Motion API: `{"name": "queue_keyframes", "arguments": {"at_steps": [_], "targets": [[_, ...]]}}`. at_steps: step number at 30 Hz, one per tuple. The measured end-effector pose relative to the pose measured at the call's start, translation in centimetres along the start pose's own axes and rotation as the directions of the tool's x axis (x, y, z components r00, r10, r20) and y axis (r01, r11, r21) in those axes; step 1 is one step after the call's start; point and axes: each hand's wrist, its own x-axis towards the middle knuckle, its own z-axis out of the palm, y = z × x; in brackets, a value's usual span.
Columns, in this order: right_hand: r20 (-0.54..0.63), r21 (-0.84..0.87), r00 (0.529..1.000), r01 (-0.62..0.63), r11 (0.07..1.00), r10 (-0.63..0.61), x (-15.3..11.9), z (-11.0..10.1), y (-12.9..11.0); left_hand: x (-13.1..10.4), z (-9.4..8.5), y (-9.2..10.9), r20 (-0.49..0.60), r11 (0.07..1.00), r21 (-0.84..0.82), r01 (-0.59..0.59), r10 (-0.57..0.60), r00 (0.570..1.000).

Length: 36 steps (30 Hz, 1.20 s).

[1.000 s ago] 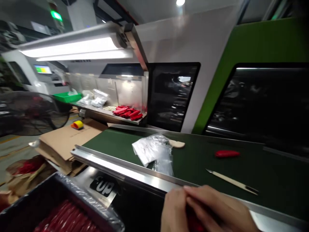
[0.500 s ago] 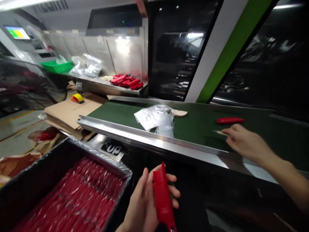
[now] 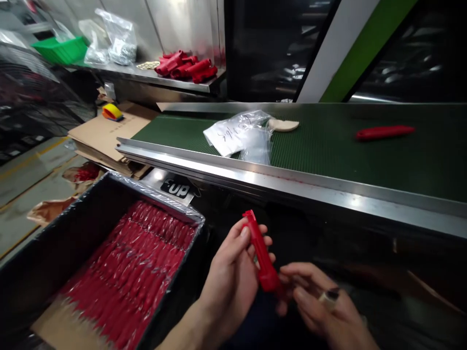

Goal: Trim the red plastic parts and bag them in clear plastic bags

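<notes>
Head camera: my left hand point(image 3: 233, 277) grips a long red plastic handle point(image 3: 260, 253) below the steel rail of the green conveyor belt point(image 3: 328, 146). Its long axis tilts up and away, top end toward the belt. My right hand point(image 3: 321, 306), touching its lower end, pinches a slim pale tool point(image 3: 328, 296).

Two bare hands show at the bottom of the frame. The left hand point(image 3: 229, 282) comes up from the lower middle on a bare forearm, with no sleeve, glove, ring or watch in sight. The right hand point(image 3: 321, 306) sits at lower right, also ungloved; its wrist is cut off by the frame edge, so a sleeve there cannot be told. Nails look short and plain.
</notes>
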Motion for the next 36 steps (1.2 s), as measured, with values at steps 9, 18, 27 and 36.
{"name": "queue_keyframes", "arguments": {"at_steps": [9,18,27,36], "targets": [[-0.269,-0.044,0.959,0.075,0.996,-0.084,-1.2,1.4,0.0,0.6,-0.5,-0.4,-0.008,0.999,0.048,0.023,-0.022,1.0],[-0.076,-0.487,0.787,0.506,0.712,-0.612,-0.8,2.0,0.3,1.2,-1.0,-0.6,-0.035,0.987,0.157,0.024,-0.019,0.999],[-0.194,-0.58,0.878,0.257,0.773,-0.438,0.4,-2.2,-1.4,0.2,-1.5,-0.4,0.099,0.984,0.171,0.056,-0.074,0.992],[0.172,-0.753,0.693,0.55,0.36,-0.7,1.2,-2.0,-5.4,-1.8,-0.7,-0.2,0.177,0.956,0.282,0.085,-0.138,0.975]]}}
